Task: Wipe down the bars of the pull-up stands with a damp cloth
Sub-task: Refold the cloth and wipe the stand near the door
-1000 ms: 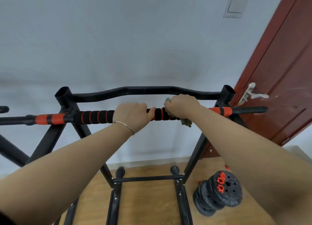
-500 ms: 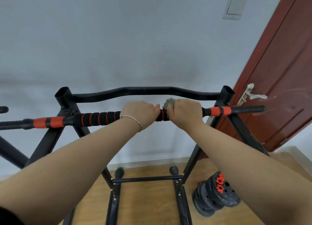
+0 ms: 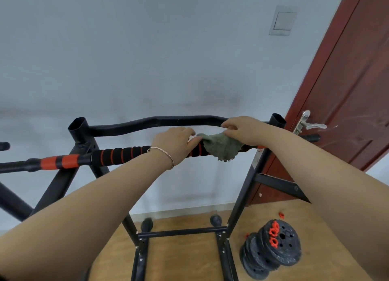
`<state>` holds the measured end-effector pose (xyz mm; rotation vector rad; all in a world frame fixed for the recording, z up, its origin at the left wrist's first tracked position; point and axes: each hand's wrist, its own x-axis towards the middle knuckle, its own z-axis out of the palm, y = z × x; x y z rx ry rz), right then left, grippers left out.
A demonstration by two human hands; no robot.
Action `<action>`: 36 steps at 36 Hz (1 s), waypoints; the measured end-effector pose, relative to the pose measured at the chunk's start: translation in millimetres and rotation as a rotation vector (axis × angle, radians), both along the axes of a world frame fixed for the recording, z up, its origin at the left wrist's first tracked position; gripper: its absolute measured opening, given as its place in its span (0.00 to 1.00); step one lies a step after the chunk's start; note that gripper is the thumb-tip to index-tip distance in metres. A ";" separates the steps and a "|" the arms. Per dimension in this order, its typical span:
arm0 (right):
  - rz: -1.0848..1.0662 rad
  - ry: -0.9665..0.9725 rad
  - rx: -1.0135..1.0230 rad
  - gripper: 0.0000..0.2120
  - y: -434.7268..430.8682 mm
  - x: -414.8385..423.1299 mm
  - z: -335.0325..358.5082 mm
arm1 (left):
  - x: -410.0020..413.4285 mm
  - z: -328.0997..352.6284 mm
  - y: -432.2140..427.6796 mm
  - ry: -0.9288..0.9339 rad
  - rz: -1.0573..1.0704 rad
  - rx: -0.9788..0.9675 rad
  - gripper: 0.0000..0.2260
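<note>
A black pull-up stand (image 3: 81, 131) faces me, with a curved black top bar (image 3: 160, 120) behind a near bar wrapped in black foam with orange rings (image 3: 122, 153). A grey-green cloth (image 3: 221, 147) drapes over the near bar right of centre. My left hand (image 3: 176, 142) rests on the foam grip, its fingertips touching the cloth's left edge. My right hand (image 3: 242, 130) is lifted above the bar and pinches the cloth's upper right part, fingers partly spread.
A red-brown door (image 3: 353, 87) with a silver handle (image 3: 309, 124) stands at the right. Black weight plates with orange collars (image 3: 271, 253) are stacked on the wooden floor. The stand's lower crossbar (image 3: 181, 232) and legs rise from the floor. A light switch (image 3: 283, 20) is on the wall.
My right hand has let go of its full grip around the bar and lifted, spreading the cloth open over it. My left hand slid right along the foam to the cloth's edge.
</note>
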<state>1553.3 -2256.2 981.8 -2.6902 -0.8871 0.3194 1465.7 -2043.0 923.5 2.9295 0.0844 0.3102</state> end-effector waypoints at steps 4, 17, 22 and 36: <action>-0.064 0.138 0.185 0.07 -6.7 1.7 -3.6 | 2.2 6.3 -16.8 0.045 -0.097 -0.052 0.21; -0.118 0.179 0.576 0.09 -25.7 3.4 -0.4 | -3.3 19.9 -50.7 -0.151 -0.110 -0.595 0.07; -0.139 0.265 0.584 0.14 -36.8 11.1 2.0 | -0.1 25.3 -61.0 -0.152 -0.115 -0.744 0.09; 0.176 -0.297 0.056 0.18 -1.3 0.4 -41.1 | 15.0 12.1 -21.1 0.133 0.014 0.185 0.06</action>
